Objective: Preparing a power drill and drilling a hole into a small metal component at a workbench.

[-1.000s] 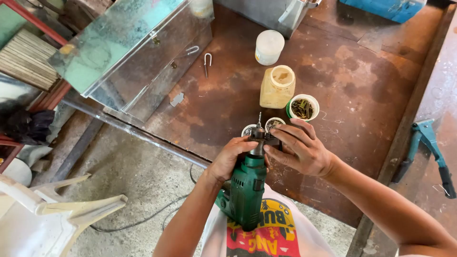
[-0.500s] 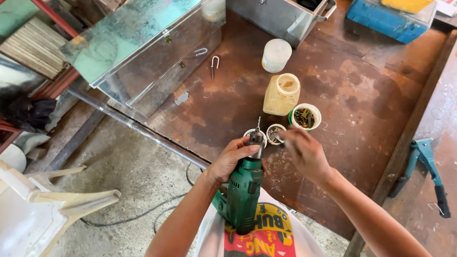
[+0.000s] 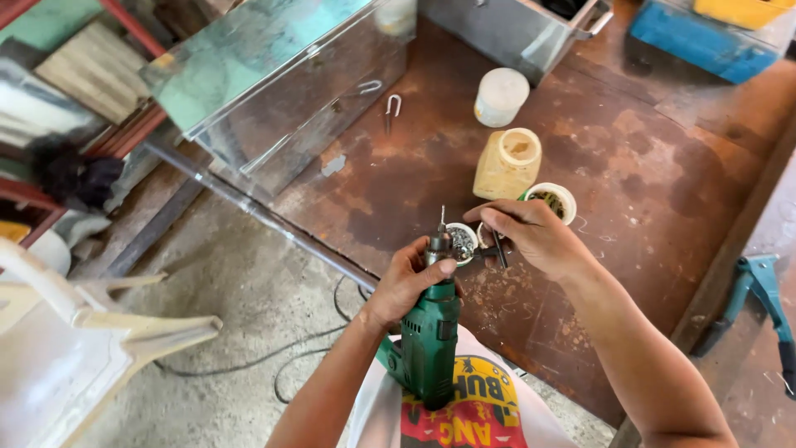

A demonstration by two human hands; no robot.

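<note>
Slippage looks the likeliest risk at frame centre: left hand (image 3: 406, 282) grips the green drill (image 3: 431, 348) by its chuck while right hand (image 3: 531, 236) pinches a dark chuck key (image 3: 497, 249), which could twist free.

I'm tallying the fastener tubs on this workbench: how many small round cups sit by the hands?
3 show. One cup with dark contents stands beside the yellowish jar; one sits between the left hand and the right hand; a third is mostly hidden under the right hand. More may be covered.
</note>
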